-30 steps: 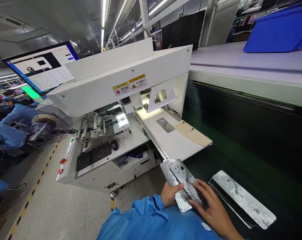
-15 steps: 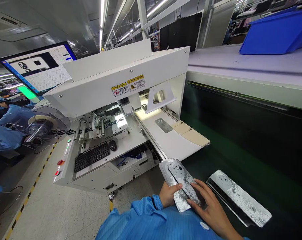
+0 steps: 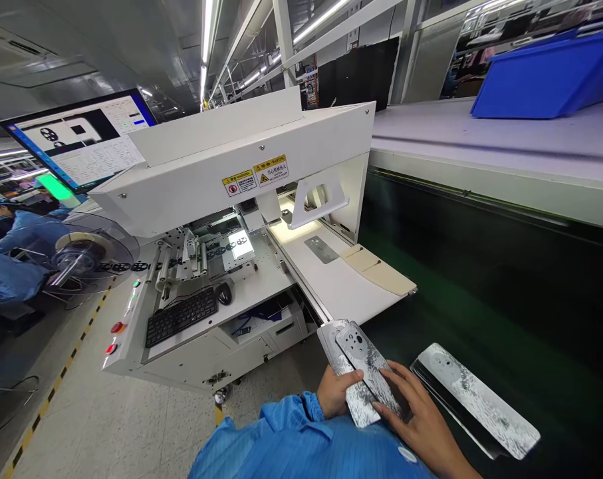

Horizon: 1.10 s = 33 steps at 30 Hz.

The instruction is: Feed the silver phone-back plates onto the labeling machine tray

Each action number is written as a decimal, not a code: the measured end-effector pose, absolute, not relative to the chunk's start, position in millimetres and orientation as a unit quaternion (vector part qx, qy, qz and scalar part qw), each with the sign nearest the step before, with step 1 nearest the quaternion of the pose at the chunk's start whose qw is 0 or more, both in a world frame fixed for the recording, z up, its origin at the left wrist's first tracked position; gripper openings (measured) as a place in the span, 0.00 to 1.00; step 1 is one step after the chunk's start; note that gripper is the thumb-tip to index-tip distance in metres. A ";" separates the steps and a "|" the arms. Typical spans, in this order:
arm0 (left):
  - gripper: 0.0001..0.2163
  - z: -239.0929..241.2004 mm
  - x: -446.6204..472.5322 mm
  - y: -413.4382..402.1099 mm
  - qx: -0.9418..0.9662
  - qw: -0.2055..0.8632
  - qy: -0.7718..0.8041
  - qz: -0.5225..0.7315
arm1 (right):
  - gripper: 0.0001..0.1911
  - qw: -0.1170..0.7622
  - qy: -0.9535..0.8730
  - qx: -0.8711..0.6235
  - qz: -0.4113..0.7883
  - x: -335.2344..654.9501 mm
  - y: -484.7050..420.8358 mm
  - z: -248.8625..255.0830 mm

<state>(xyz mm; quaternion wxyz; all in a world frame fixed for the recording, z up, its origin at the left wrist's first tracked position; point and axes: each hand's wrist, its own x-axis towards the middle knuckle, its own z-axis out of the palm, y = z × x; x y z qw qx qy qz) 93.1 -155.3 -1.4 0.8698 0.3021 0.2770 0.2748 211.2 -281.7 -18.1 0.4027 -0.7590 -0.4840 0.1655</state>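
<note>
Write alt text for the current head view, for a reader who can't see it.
A person's left hand holds patterned silver panels, and the right hand holds another panel overlapping them. Ahead, a white machine has a gray panel on its white platform; more panels lie to the right on a dark surface.
</note>
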 end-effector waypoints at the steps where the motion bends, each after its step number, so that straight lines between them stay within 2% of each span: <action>1: 0.35 -0.3 93.2 -155.6 0.303 0.869 0.279 0.274 | 0.31 0.404 -0.484 -0.759 0.165 211.1 -281.9 -17.8; 13: 0.32 9.4 93.8 -158.2 0.307 0.864 0.282 0.283 | 0.29 0.399 -0.489 -0.758 0.167 212.8 -283.1 -20.9; 33: 0.26 -3.4 91.0 -156.1 0.307 0.860 0.294 0.281 | 0.28 0.401 -0.492 -0.755 0.163 210.5 -282.1 -16.1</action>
